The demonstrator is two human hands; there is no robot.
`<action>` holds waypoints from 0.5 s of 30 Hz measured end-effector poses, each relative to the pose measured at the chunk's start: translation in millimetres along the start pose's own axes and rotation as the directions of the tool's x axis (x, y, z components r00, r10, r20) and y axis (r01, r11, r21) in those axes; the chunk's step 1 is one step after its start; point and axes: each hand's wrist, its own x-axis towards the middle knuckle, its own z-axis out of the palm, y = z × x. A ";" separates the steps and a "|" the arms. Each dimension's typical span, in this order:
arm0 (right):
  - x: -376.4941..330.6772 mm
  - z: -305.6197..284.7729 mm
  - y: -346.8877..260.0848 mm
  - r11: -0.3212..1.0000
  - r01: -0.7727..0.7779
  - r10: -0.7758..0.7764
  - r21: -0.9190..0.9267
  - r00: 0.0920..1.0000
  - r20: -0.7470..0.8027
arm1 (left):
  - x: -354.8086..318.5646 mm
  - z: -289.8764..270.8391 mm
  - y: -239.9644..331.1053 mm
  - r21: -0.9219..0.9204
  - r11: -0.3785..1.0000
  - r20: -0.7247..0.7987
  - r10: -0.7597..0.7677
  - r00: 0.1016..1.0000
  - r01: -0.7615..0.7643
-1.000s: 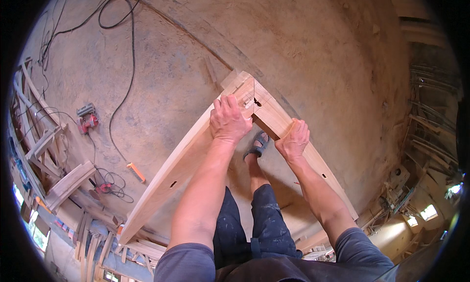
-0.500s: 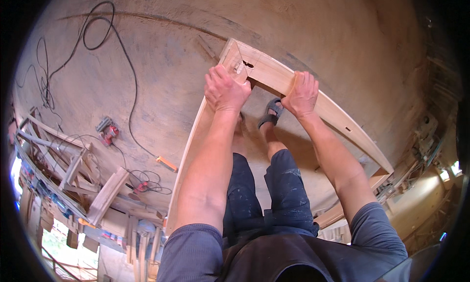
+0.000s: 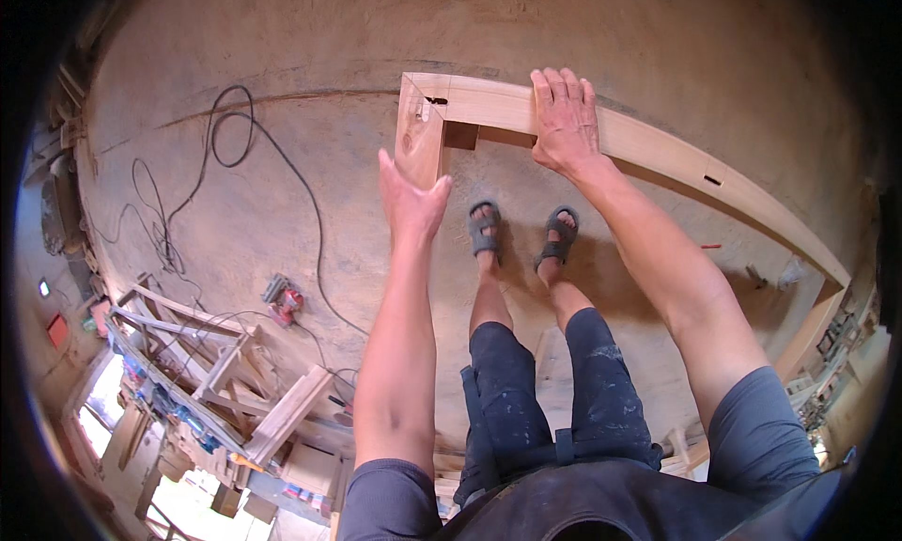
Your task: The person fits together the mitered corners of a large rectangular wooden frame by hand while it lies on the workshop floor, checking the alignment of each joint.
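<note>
Gripping the pale wooden frame (image 3: 498, 102) at its far rail (image 3: 658, 152), the right hand (image 3: 567, 123) is closed; the left hand (image 3: 413, 204) is spread wide across the left rail (image 3: 417, 146), its hold unclear. The frame extends beyond the sandals (image 3: 484, 225). The mitred corner (image 3: 425, 85) appears joined; the dark slots (image 3: 712, 181) are unfilled.

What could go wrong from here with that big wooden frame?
The open dark grey sandals show inside the large pale wooden frame; if it slipped, injury might follow. The left hand looks open at the frame's left beam, so the right hand may bear most of the grip. The long looped black cable on the floor could trip someone.
</note>
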 end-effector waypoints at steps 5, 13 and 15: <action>-100.9 -41.7 -6.7 0.938 -0.050 0.084 0.342 0.993 -0.085 | -67.4 -15.5 -48.5 0.136 0.991 0.007 -0.007 1.000 0.006; -426.4 -32.5 -19.4 0.646 -0.728 0.500 0.228 0.629 0.595 | -77.3 0.6 -62.5 0.401 0.916 -0.066 0.031 0.997 -0.002; -468.3 -50.4 -44.1 0.551 -0.823 0.551 0.139 0.484 0.680 | -76.0 -2.9 -67.8 0.403 0.915 -0.062 0.026 0.998 0.001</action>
